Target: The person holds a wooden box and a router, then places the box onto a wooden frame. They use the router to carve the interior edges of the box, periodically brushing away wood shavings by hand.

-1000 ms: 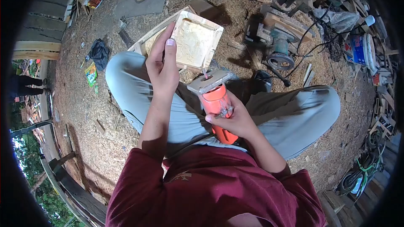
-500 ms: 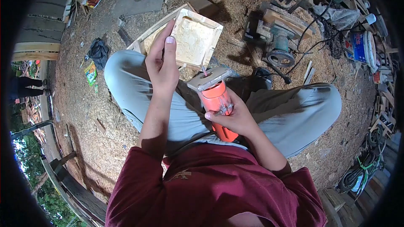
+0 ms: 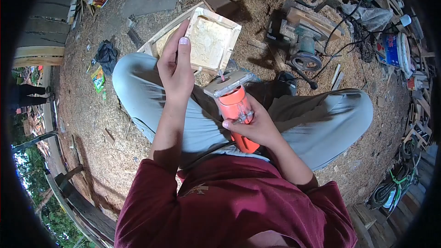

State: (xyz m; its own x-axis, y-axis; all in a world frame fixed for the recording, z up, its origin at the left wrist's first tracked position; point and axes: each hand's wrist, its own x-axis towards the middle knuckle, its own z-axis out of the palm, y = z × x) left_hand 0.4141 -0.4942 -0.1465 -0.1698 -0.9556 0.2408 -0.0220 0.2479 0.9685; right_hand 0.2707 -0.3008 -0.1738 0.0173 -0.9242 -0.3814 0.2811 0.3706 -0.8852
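Note:
My left hand (image 3: 177,76) grips the left edge of a pale square wooden piece (image 3: 210,40), its thumb along the near side. That piece has a raised rim around a recessed face with faint carved shapes, and it tilts toward me. My right hand (image 3: 254,126) is wrapped around the orange body of a trim router (image 3: 236,103). The router's flat base (image 3: 232,83) faces up and away, with the bit sticking out close to the lower corner of the wooden piece. Both are held over my lap, between my bent knees.
A bench grinder-like green machine (image 3: 305,50) with a round wheel stands ahead on the right, cables beside it. Sawdust covers the ground (image 3: 105,115). A black plastic bag (image 3: 106,56) lies left of my knee. A white bucket (image 3: 403,54) stands far right; another person's legs (image 3: 32,95) show far left.
The wooden piece has shifted very slightly left and up with my left hand. The router stays almost in place in my right hand.

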